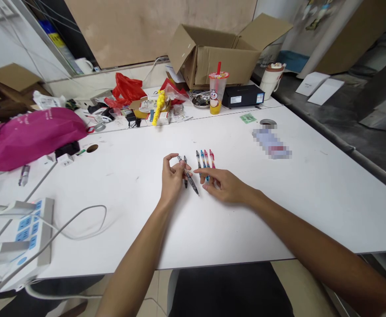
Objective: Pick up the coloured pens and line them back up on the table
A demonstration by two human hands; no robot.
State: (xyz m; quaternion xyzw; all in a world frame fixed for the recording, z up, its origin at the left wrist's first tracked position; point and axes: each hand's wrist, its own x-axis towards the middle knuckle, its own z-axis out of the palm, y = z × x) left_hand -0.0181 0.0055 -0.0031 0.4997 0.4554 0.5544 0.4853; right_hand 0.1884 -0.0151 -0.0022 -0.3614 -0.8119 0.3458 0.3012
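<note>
My left hand (172, 178) is closed on a dark, clear-barrelled click pen (192, 184), its tip pointing down and to the right. A second dark pen (185, 182) lies on the table just behind it, partly hidden by my fingers. To the right, several click pens lie side by side: a black one (198, 157), a blue one (202, 156) and red or pink ones (212, 156). My right hand (224, 186) is over their lower ends, fingers apart and nothing visible in it. Its index finger points toward the held pen without clearly touching it.
A white power strip (44, 237) with looping cables sits at the left. Farther back are a magenta bag (44, 136), a drink cup (217, 94), a black box (244, 95) and a cardboard box (226, 66). A tape roll (268, 122) lies at the right.
</note>
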